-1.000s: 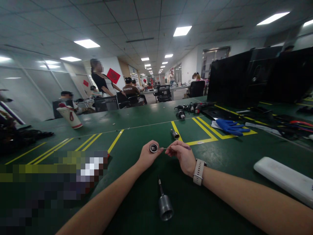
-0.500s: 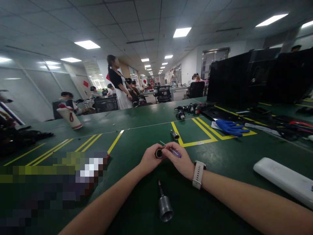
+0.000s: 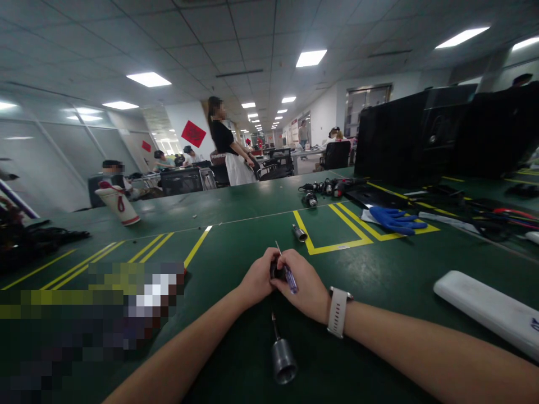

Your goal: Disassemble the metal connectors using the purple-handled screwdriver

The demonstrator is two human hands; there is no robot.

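My left hand is closed around a short dark cylindrical piece, mostly hidden by the fingers. In my right hand is a small screwdriver with a clear purple handle. Its thin shaft points up and away, and the right fingers also touch the dark piece. Nearer to me, a large metal socket with a thin shank lies on the green table, its mouth towards me. Beyond the hands, a smaller metal socket lies beside a yellow tape line.
A white oblong case lies at the right. Farther back are a blue glove, several dark tool parts and a large black box. A white cup leans at the far left. A person stands beyond the table.
My right hand has turned the screwdriver, so its handle now points more towards me and its shaft more upright. The fingers now cover more of the dark piece. The standing person has moved right.
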